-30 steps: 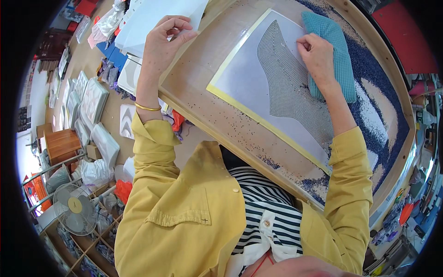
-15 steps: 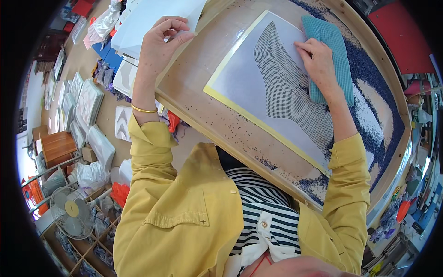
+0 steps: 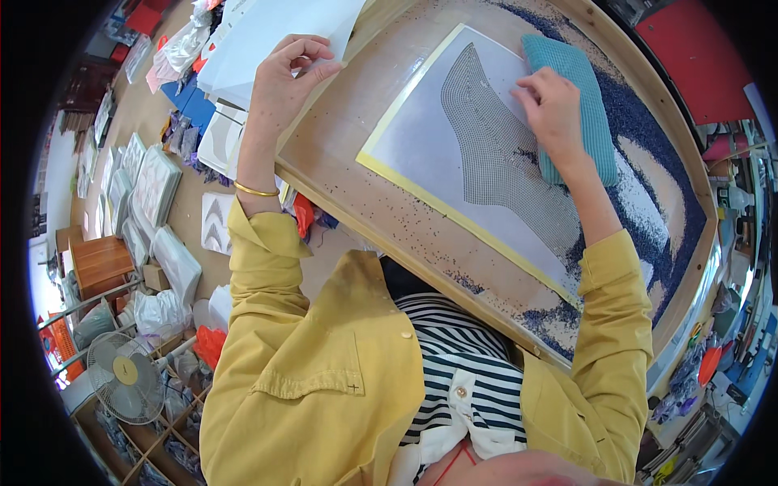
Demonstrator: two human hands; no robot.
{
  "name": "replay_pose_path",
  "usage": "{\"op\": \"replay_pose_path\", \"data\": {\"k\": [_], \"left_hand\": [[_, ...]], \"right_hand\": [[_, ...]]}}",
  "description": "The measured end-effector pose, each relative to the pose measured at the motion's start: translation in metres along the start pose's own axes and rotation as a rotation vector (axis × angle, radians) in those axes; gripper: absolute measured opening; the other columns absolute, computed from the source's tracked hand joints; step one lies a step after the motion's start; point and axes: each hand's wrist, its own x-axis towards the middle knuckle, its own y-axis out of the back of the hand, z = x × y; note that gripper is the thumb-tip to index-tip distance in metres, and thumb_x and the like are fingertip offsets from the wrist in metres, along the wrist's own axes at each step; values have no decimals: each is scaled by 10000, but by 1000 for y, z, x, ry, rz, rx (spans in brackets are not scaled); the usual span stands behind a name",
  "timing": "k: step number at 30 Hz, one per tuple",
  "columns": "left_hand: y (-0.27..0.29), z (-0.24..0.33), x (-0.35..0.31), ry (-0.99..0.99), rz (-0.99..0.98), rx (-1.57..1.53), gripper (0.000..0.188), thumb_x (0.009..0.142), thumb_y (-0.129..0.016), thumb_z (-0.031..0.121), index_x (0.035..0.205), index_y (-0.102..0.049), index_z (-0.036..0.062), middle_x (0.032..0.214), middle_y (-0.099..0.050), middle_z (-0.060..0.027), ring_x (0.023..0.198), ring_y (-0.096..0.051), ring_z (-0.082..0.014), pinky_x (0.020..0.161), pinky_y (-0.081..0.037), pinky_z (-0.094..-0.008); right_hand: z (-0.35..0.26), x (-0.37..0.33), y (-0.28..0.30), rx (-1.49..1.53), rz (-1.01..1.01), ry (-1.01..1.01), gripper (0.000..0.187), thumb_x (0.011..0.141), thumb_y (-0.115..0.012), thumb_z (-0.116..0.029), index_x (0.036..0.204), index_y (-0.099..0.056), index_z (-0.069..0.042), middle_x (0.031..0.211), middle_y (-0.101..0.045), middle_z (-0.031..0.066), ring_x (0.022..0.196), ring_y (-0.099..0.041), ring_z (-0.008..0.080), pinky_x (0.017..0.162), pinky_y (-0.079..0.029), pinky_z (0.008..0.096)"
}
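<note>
My left hand is closed, thumb and finger pinching the edge of a thin white sheet raised past the tray's left rim. My right hand hovers over the right side of a pale, yellow-edged board, beside a teal textured cushion. Its fingers are curled in, thumb near forefinger; anything between them is too small to make out. On the board spreads a curved, wing-like pattern of small dark dots. Loose dark beads lie thick along the right of the wooden tray.
White grains lie among the dark beads. Left of the tray are stacked wrapped panels, a wooden box and a fan above a divided rack. A red panel stands beyond the tray's right rim.
My right hand has shifted slightly left, its fingers curling and lifting a little. The white sheet in my left hand has dropped slightly. The whole view has tilted a little.
</note>
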Motion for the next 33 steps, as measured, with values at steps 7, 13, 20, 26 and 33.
{"op": "replay_pose_path", "data": {"k": [7,13,20,26,33], "left_hand": [[0,1,4,-8,-23,38,101,862,-773,129,900,-728,47,1120,-686,18,842,-534,-95,766,-458,-214],[1,0,9,21,-83,49,69,836,-706,41,889,-701,-2,999,-669,-39,798,-553,-135,756,-460,-232],[1,-9,3,-41,-28,48,123,863,-768,124,904,-747,10,1089,-691,-6,831,-569,-111,762,-485,-225],[-4,-2,5,-6,-23,7,131,878,-746,108,922,-752,-15,1081,-686,-11,816,-577,-114,747,-488,-223],[-4,-4,5,-18,5,-7,127,889,-725,91,926,-736,-31,1081,-681,-14,817,-570,-113,741,-483,-223]], "right_hand": [[-79,-12,23,500,-145,-111,27,850,-732,-52,843,-720,-29,788,-613,-2,671,-494,84,615,-385,203],[-232,-65,19,534,-524,596,63,790,-631,-77,843,-661,-93,852,-560,29,764,-534,199,812,-442,319],[-181,-49,20,510,-188,450,127,821,-647,-121,941,-662,-81,905,-608,36,796,-558,192,778,-451,316],[25,4,18,-181,22,23,494,962,-525,-270,1279,-534,109,1642,-152,190,1475,-210,415,1054,-217,787],[82,-12,32,-256,40,-180,457,799,-671,-225,1226,-688,-64,1276,-652,132,1088,-626,349,963,-495,387]]}}
